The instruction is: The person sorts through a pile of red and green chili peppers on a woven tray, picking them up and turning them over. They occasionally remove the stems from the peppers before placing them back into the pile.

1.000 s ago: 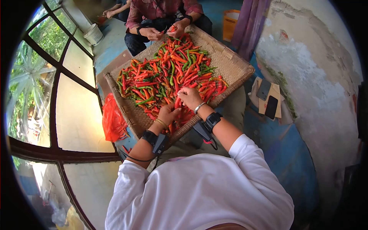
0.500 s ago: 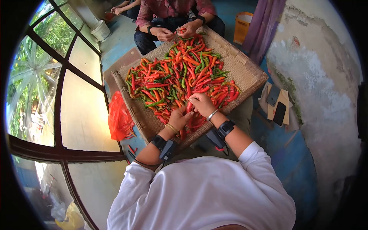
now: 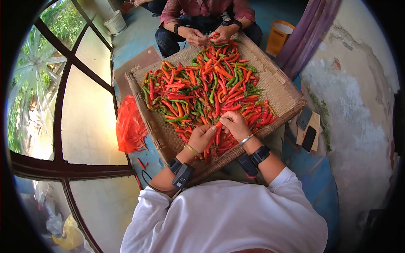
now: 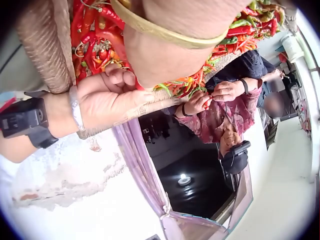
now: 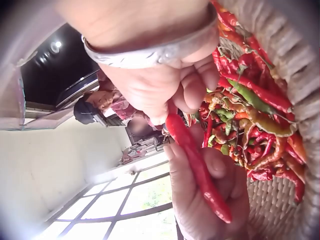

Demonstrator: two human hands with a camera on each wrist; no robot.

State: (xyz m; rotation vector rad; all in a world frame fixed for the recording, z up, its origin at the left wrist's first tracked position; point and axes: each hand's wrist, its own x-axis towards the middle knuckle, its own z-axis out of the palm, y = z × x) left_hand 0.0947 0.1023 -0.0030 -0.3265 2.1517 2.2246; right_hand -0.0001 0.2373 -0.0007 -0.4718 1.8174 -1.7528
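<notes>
Right grip on partly hidden chili

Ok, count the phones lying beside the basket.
2: a grey phone by the right corner of the basket, and a black phone nearer the wearer, on cardboard. More may be hidden.

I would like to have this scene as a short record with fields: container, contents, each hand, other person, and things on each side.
container: woven tray
contents: heaped peppers, red, orange and green
left hand: holds one red pepper between thumb and fingers
right hand: pinches at one end of that pepper
other person: across the tray, hands close together, something red in them
left side: red plastic bag
right side: two phones
</notes>
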